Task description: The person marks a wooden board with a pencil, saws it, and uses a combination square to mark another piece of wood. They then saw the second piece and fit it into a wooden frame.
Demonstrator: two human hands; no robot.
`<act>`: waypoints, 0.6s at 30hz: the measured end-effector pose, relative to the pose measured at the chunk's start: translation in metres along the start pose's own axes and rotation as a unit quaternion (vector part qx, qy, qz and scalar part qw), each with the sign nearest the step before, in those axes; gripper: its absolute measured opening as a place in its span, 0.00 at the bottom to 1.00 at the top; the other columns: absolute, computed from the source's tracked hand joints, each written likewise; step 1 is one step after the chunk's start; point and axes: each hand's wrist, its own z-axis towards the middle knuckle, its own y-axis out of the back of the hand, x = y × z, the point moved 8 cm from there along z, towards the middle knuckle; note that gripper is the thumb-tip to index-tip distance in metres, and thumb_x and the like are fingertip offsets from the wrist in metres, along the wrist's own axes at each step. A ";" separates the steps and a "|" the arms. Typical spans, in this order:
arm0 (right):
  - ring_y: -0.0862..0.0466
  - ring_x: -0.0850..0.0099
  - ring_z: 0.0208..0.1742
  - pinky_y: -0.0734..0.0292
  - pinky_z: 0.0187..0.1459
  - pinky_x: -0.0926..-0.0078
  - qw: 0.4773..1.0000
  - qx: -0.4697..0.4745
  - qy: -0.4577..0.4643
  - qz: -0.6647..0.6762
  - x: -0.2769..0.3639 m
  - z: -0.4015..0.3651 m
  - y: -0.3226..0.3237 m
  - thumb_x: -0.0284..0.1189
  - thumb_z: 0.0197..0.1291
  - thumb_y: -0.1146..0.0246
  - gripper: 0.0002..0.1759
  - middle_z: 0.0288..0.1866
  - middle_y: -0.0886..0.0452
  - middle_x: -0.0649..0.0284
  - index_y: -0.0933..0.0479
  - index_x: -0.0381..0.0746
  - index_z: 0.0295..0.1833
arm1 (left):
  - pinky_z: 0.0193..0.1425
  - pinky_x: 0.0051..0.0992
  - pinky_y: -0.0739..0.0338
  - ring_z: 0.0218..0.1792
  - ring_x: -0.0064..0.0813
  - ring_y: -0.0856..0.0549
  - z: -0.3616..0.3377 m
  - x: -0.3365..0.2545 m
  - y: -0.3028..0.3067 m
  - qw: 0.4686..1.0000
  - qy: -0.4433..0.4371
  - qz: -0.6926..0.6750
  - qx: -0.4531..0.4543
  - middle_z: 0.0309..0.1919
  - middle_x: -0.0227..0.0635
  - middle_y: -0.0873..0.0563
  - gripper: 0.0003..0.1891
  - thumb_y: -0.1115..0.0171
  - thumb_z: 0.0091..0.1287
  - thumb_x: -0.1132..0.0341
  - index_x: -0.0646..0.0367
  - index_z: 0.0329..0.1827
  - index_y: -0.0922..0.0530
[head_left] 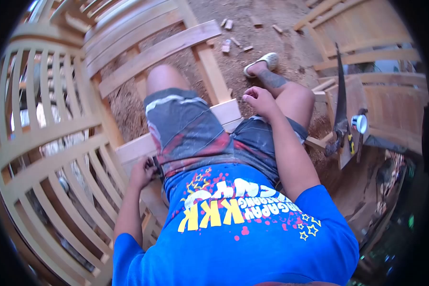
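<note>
My left hand [143,172] is low at my left hip, beside a pale wooden board. Its fingers are curled against a narrow dark object [158,168] that I cannot identify. Over my right thigh hangs my right hand [260,101], fingers bent in and thumb close to them; whatever it may hold is too small or hidden. Just past that hand, a pale wood block end [226,111] shows between my thighs. I sit astride a wooden frame, whose slanting plank [162,57] crosses beyond my left knee.
Slatted wooden panels [57,143] rise on the left. On the right, a handsaw [341,86] stands blade up beside a white cup [360,123] and a yellow-and-black handle [351,144]. Small wood offcuts [226,46] lie on the dirt floor. More wooden furniture [367,33] stands at upper right.
</note>
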 end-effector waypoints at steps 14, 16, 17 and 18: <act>0.06 0.50 0.49 0.10 0.51 0.50 0.878 0.215 0.219 -0.366 0.072 -0.063 -0.117 0.32 0.67 0.38 0.13 0.46 0.07 0.47 0.09 0.38 0.43 | 0.40 0.32 0.14 0.37 0.28 0.10 -0.019 0.028 0.028 0.990 0.081 -0.050 -0.102 0.38 0.38 0.11 0.20 0.25 0.66 0.79 0.58 0.57 0.22; 0.06 0.49 0.48 0.10 0.50 0.50 0.872 0.210 0.241 -0.371 0.070 -0.060 -0.125 0.30 0.68 0.41 0.15 0.45 0.07 0.46 0.09 0.38 0.41 | 0.44 0.33 0.15 0.37 0.29 0.11 -0.016 -0.016 0.067 0.990 0.088 -0.024 -0.104 0.36 0.39 0.11 0.20 0.23 0.64 0.77 0.58 0.56 0.20; 0.06 0.49 0.48 0.10 0.51 0.50 0.878 0.206 0.223 -0.369 0.071 -0.057 -0.121 0.31 0.67 0.39 0.14 0.45 0.07 0.46 0.09 0.38 0.41 | 0.46 0.34 0.15 0.38 0.30 0.11 -0.016 -0.039 0.091 0.989 0.095 -0.013 -0.110 0.35 0.40 0.11 0.20 0.22 0.64 0.76 0.58 0.56 0.20; 0.06 0.49 0.48 0.10 0.51 0.49 0.883 0.207 0.205 -0.368 0.070 -0.059 -0.117 0.32 0.66 0.38 0.14 0.45 0.07 0.46 0.09 0.37 0.41 | 0.43 0.34 0.16 0.36 0.31 0.11 -0.015 -0.061 0.117 0.988 0.081 0.000 -0.129 0.33 0.39 0.11 0.19 0.21 0.64 0.74 0.58 0.56 0.18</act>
